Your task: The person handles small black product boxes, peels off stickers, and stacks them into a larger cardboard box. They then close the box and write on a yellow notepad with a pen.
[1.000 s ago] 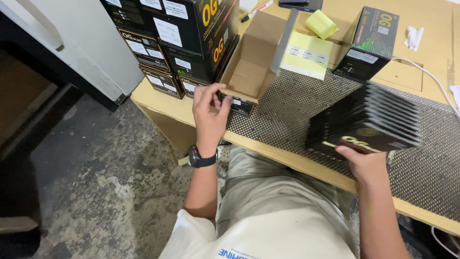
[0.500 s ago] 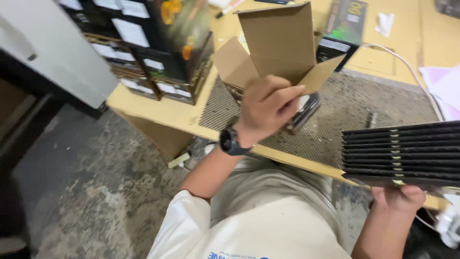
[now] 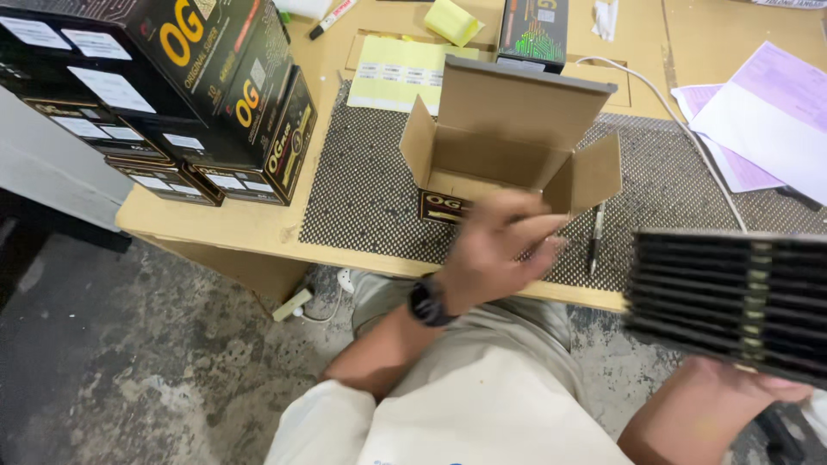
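Note:
An open cardboard box (image 3: 513, 153) with a black printed outside stands on the dotted mat (image 3: 362, 194), flaps up. My left hand (image 3: 498, 245), blurred and wearing a black watch, hovers just in front of the box with fingers spread; I cannot tell whether it touches the box. My right hand (image 3: 732, 398) supports from below a stack of several flat black packs (image 3: 732, 293), held level off the table's near edge at the right.
Stacked black cartons (image 3: 198, 95) fill the table's left end. A pen (image 3: 594, 243) lies right of the box. Behind are a yellow sheet (image 3: 401, 73), a small black box (image 3: 534, 30), a white cable (image 3: 689, 129) and papers (image 3: 767, 103).
The open box has come down from my raised left hand onto the mat, and the hand has drawn back from it. The stack in my right hand stays level at the right.

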